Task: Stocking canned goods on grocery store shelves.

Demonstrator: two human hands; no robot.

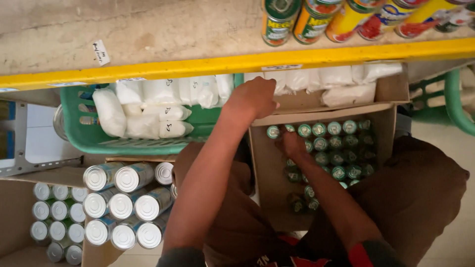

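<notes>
I see small green-capped bottles (pixel 330 144) packed in an open cardboard box (pixel 269 173). Right hand (pixel 293 144) reaches among them; its grip I cannot tell. Left hand (pixel 253 97) rests curled on the box flap just above. Left of it, green basket (pixel 89 141) of white bags (pixel 110 111); nearer me, silver cans (pixel 121 205). Overhead, yellow-edged concrete shelf (pixel 198 63).

L arm runs from 7 o'clock up toward 12, elbow bent low, forearm bare. Left hand (pixel 253 99) sits palm-down w/ knuckles up, fingers curled under at the tips, nothing seen gripped. R arm comes in from 5 o'clock, angled toward 11, forearm bare. Right hand (pixel 293 144) lies lower and in shadow, fingers bent downward; whether they clasp anything can't be made out.
</notes>
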